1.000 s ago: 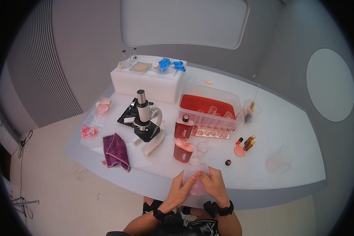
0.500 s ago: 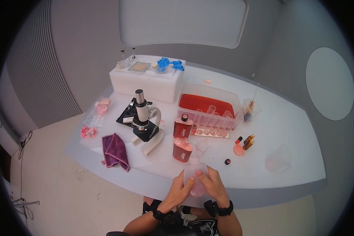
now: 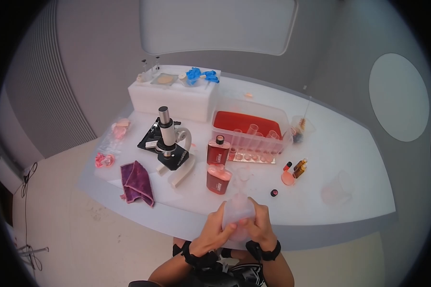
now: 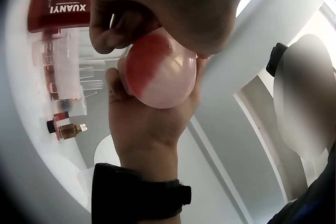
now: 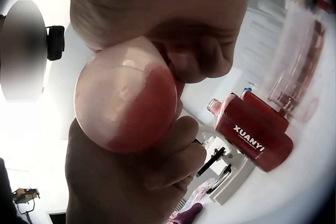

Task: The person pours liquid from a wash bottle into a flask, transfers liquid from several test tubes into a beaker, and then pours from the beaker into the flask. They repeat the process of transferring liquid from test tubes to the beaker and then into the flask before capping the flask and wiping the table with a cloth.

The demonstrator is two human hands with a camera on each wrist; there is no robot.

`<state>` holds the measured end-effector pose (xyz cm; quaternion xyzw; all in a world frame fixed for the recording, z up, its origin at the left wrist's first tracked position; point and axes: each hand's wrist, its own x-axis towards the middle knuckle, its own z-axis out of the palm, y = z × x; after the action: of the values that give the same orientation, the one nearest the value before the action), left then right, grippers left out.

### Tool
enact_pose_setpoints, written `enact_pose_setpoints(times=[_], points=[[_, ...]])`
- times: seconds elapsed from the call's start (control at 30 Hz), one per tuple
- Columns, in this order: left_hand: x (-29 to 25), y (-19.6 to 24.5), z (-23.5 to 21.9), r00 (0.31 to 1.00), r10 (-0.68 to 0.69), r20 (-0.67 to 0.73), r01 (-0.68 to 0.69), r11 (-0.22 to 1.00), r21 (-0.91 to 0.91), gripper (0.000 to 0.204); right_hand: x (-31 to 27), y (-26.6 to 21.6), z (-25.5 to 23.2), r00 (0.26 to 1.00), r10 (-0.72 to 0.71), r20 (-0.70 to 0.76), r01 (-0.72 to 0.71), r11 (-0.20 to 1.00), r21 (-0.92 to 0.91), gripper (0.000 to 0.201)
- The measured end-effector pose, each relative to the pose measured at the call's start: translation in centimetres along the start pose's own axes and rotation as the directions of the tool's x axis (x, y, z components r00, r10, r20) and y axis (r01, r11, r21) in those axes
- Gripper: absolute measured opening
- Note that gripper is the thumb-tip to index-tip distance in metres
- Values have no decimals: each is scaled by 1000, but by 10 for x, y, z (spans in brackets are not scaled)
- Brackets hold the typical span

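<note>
Both hands hold a translucent squeeze bottle (image 3: pixel 238 210) in front of the table's near edge. My left hand (image 3: pixel 213 230) grips one side and my right hand (image 3: pixel 260 225) the other, thumbs close together on the near face. Seen from the wrists, the bottle's round bottom (image 4: pixel 160 69) faces the cameras, with red liquid pooled toward one side; its top leans away over the table. Just beyond it stands a flat bottle of dark red liquid (image 3: pixel 218 181), its label reading XUANYI in the right wrist view; a black-capped one (image 3: pixel 218 152) is behind. A small clear vessel (image 3: pixel 241 175) sits beside them.
A microscope (image 3: pixel 167 138) and purple cloth (image 3: pixel 137 182) are on the left. Behind the bottles is a clear bin with red contents (image 3: pixel 225 136), with test tubes in front. Amber vials (image 3: pixel 300 168), a black cap (image 3: pixel 274 193) and a clear beaker (image 3: pixel 337 187) lie rightward.
The thumbs have slid lower on the squeeze bottle, and its top tips further away from me. Everything on the table has shifted slightly left and up in the head view.
</note>
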<state>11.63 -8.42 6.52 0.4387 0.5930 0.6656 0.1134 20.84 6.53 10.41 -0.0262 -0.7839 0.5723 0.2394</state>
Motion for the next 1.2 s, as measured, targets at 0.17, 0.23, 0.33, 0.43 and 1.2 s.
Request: enact_pose_setpoints(times=[0.17,0.23,0.33,0.43,1.2], points=[[-2,-6,-10,991,79,110,-92,989,117,65,-1,14,0,927,-374,-17,367,916,-162,61],[0,-7,-11,982,124,141,-146,976,162,65,-3,16,-1,918,-396,-19,386,903,-188,61],[3,-4,-10,972,200,125,-217,966,142,63,-3,17,-1,902,-431,-19,417,883,-214,62],[3,-6,-10,972,203,121,-218,967,135,62,-3,16,0,913,-408,-17,398,897,-191,62],[-5,-10,6,972,-234,-24,233,971,-51,43,-2,30,4,992,128,-17,-128,991,-25,57]])
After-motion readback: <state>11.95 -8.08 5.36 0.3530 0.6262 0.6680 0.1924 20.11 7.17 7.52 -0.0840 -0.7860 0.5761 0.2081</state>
